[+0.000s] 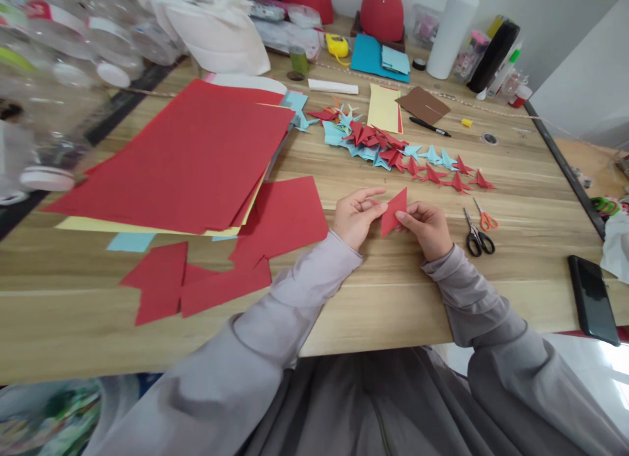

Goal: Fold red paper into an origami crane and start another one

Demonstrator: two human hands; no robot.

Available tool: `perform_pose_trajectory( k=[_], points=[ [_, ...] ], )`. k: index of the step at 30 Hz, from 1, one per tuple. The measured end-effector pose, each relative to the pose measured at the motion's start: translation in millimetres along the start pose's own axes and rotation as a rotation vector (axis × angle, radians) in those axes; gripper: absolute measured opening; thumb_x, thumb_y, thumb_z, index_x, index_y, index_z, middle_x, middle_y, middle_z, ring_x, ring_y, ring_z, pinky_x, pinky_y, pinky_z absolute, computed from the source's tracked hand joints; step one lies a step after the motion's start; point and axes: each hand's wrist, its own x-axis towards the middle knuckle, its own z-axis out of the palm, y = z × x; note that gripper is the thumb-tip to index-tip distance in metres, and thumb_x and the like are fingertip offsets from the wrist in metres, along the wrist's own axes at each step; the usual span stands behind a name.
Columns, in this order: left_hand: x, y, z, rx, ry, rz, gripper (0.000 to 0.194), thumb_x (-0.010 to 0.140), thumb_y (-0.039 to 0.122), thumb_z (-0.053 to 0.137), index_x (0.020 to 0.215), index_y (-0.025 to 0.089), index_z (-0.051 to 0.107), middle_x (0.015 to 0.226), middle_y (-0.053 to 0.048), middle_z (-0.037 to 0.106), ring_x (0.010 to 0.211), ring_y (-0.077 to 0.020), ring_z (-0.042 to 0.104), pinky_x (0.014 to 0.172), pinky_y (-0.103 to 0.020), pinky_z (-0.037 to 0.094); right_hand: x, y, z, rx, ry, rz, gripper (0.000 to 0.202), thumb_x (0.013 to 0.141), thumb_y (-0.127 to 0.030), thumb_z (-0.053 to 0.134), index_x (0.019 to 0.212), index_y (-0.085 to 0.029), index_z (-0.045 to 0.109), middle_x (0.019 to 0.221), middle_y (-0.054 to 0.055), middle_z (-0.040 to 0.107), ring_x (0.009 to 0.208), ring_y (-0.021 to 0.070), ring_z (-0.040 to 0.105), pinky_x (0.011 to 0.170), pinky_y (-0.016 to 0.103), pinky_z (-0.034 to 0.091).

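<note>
A small folded piece of red paper (394,212) is held up between my two hands, just above the table. My left hand (358,215) pinches its left side between thumb and fingers. On the other side, my right hand (426,228) grips the right edge, thumb in front and fingers behind. Beyond the hands lie several folded red paper cranes (433,174) in rows, with light blue paper cranes (432,154) among them. Loose red paper pieces (289,217) rest left of my left hand.
A large stack of red sheets (191,154) covers the left of the table. Black-handled scissors (474,236) and orange scissors (485,218) lie right of my hands. A phone (593,299) sits at the right edge. Plastic bottles (54,122) crowd the far left.
</note>
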Motion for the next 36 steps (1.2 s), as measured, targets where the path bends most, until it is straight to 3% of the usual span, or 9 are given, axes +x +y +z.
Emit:
perform_pose_trajectory(
  k=[5, 10, 15, 24, 29, 33, 36],
  points=[
    [0.6, -1.0, -0.7, 0.005, 0.034, 0.042, 0.037, 0.057, 0.025, 0.079, 0.092, 0.016, 0.069, 0.045, 0.009, 0.053, 0.044, -0.0063, 0.047, 0.052, -0.022, 0.043, 0.2, 1.3, 1.8, -0.043, -0.018, -0.053, 0.040, 0.057, -0.051, 0.081, 0.055, -0.020, 0.056, 0.053, -0.004, 0.057, 0.048, 0.0083, 0.046, 0.051, 0.025, 0.040],
    [-1.3, -2.1, 0.8, -0.018, -0.019, 0.006, 0.053, 0.051, 0.026, 0.083, 0.100, 0.015, 0.066, 0.068, 0.000, 0.070, 0.065, -0.0141, 0.065, 0.068, -0.029, 0.052, -1.2, 6.0, -0.1, -0.175, -0.029, -0.116, 0.041, 0.064, -0.053, 0.076, 0.054, -0.019, 0.055, 0.049, -0.004, 0.053, 0.046, 0.0079, 0.039, 0.047, 0.025, 0.032],
    [-1.9, -2.6, 1.7, -0.060, -0.054, -0.043, 0.053, 0.048, 0.027, 0.085, 0.096, 0.014, 0.066, 0.072, -0.002, 0.071, 0.067, -0.0162, 0.067, 0.072, -0.032, 0.054, -5.0, 5.2, 0.8, -0.185, 0.007, -0.111, 0.041, 0.067, -0.055, 0.074, 0.056, -0.019, 0.057, 0.050, -0.002, 0.057, 0.046, 0.0097, 0.047, 0.047, 0.025, 0.037],
    [-0.6, 1.6, -2.1, 0.051, -0.094, -0.039, 0.039, 0.050, 0.018, 0.079, 0.088, 0.015, 0.070, 0.059, 0.002, 0.065, 0.053, -0.0114, 0.059, 0.056, -0.025, 0.050, -0.6, -1.4, -0.3, -0.030, 0.059, -0.026, 0.040, 0.058, -0.055, 0.080, 0.068, -0.020, 0.063, 0.055, -0.002, 0.062, 0.048, 0.0099, 0.052, 0.048, 0.024, 0.044],
    [2.4, 0.0, -2.7, -0.020, 0.036, -0.014, 0.046, 0.049, 0.022, 0.082, 0.092, 0.015, 0.068, 0.066, 0.000, 0.069, 0.060, -0.0143, 0.064, 0.062, -0.028, 0.053, -2.9, 0.2, 1.6, -0.062, -0.034, 0.003, 0.040, 0.059, -0.055, 0.078, 0.059, -0.018, 0.062, 0.052, -0.002, 0.061, 0.047, 0.0092, 0.052, 0.048, 0.024, 0.043],
    [2.6, 0.3, -1.3, -0.108, 0.031, -0.038, 0.054, 0.044, 0.024, 0.086, 0.094, 0.013, 0.066, 0.075, -0.004, 0.072, 0.065, -0.0164, 0.067, 0.064, -0.029, 0.054, -6.8, 1.7, 6.7, -0.087, -0.111, 0.002, 0.043, 0.062, -0.058, 0.075, 0.059, -0.017, 0.061, 0.052, 0.000, 0.062, 0.046, 0.0091, 0.054, 0.049, 0.023, 0.046],
    [0.6, 0.2, 1.0, -0.113, 0.023, -0.049, 0.056, 0.044, 0.027, 0.087, 0.095, 0.013, 0.066, 0.076, -0.005, 0.073, 0.064, -0.0170, 0.067, 0.063, -0.030, 0.054, -6.8, 2.2, 6.2, -0.075, -0.089, 0.026, 0.045, 0.062, -0.059, 0.074, 0.063, -0.016, 0.062, 0.052, 0.000, 0.063, 0.044, 0.0091, 0.054, 0.047, 0.023, 0.047]
  ],
)
